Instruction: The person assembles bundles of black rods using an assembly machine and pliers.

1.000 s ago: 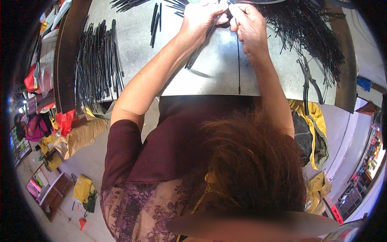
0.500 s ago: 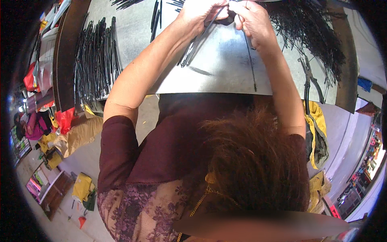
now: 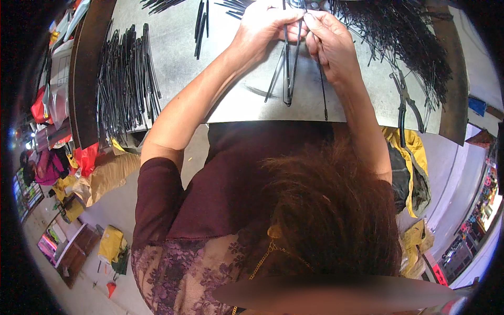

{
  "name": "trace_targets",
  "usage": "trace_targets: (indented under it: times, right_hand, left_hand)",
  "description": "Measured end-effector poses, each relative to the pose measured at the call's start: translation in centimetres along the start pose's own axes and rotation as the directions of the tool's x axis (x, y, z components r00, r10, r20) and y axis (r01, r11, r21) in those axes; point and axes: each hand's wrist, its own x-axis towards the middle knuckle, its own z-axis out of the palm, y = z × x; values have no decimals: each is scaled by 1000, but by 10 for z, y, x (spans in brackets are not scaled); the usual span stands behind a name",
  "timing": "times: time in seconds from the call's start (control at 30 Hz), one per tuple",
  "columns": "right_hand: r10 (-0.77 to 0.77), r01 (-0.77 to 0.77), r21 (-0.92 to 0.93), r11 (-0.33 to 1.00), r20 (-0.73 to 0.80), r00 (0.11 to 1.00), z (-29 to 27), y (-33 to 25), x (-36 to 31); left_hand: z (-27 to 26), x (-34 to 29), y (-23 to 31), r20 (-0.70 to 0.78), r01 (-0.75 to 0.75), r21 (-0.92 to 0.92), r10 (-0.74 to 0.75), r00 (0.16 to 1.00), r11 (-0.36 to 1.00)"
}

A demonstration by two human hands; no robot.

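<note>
At the far middle of the metal tabletop (image 3: 231, 107), my left hand (image 3: 260, 29) is closed around a few slender black folding rods (image 3: 287, 79). Their lower ends hang toward the near edge, splayed apart. Close beside it, my right hand (image 3: 336, 47) pinches a thin black rod (image 3: 323, 92) that points down toward the table's edge. The fingertips of both hands nearly meet around the rods' upper ends. How the pieces join there is partly hidden by the fingers.
A broad row of black rods (image 3: 126, 79) lies at the left, with smaller groups (image 3: 200, 29) farther back. A tangled heap of thin black rods (image 3: 404, 39) covers the far right. Black-handled pliers (image 3: 403, 102) rest near the right edge. Yellow cloth (image 3: 415, 163) hangs below.
The rods in my left hand have swung from a slant to nearly upright and spread apart at their lower ends. Both hands have shifted slightly nearer.
</note>
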Motion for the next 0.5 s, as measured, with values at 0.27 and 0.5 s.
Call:
trace_targets:
  times: [0.27,0.5]
  right_hand:
    - [7,-7,-84,996,-4,1000,1,-11,3]
    - [62,-61,-13,998,92,994,-13,-7,22]
  left_hand:
    - [6,3,-6,-119,-117,-72,108,987,990]
    - [-3,11,-14,-133,-122,-9,120,984,992]
